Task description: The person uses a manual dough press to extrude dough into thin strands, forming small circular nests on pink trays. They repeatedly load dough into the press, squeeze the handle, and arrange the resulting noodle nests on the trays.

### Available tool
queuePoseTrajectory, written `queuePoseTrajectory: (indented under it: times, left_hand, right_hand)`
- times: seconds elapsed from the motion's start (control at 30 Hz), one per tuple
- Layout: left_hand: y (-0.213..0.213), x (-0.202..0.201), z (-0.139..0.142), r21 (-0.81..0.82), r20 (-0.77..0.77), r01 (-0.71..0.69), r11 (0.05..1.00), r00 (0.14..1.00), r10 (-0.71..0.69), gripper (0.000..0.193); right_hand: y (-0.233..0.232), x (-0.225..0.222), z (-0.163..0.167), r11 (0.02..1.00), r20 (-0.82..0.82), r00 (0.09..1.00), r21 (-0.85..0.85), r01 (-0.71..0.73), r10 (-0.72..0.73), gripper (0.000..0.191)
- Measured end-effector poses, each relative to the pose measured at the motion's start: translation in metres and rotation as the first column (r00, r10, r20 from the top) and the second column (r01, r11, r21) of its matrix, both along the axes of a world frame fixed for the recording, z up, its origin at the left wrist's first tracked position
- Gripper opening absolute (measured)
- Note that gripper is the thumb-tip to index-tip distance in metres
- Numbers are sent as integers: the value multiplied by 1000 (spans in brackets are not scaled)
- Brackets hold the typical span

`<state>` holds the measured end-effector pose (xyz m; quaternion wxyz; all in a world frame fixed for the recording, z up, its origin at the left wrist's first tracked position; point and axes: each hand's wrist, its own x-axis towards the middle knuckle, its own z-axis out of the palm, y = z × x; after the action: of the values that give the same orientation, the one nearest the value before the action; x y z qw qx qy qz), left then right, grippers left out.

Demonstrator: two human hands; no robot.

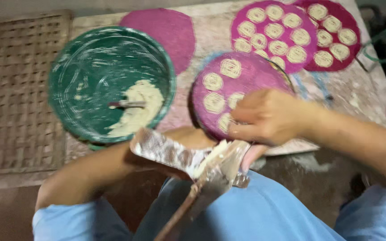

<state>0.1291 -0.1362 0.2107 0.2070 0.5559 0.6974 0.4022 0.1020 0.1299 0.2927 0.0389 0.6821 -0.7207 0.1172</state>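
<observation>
My left hand (192, 136) is mostly hidden behind a dough press (180, 155), a metal and wood tool smeared with pale dough, and it grips that press above my lap. My right hand (269, 117) is curled at the press's upper end, over the near edge of a round pink disc (251, 73). The fingers are bent and the thumb shows beneath the tool. Several pale dough spirals (213, 81) lie on this disc. The view is blurred around both hands.
A green bowl (90, 67) at the left holds a lump of dough (137, 107) and a spoon (126, 105). Two more pink discs (273, 33) (333, 31) with spirals lie behind, and a bare pink disc (166, 29). A woven mat (14, 89) lies far left.
</observation>
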Motion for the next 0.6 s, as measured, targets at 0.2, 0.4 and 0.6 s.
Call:
queuePoseTrajectory:
  times: [0.2, 0.4, 0.6]
  left_hand:
    - [-104, 37, -36, -349, -12, -294, 890, 951, 309, 47]
    - [-291, 16, -77, -237, 396, -595, 768, 663, 636, 30]
    - [-315, 15, -107, 201, 920, -454, 868, 392, -8, 36]
  right_hand:
    - [-88, 11, -43, 989, 861, 508, 61, -134, 16, 47]
    - [-130, -55, -41, 980, 313, 938, -177, -94, 147, 37]
    - [-195, -137, -26, 999, -717, 696, 36, -18, 39, 20]
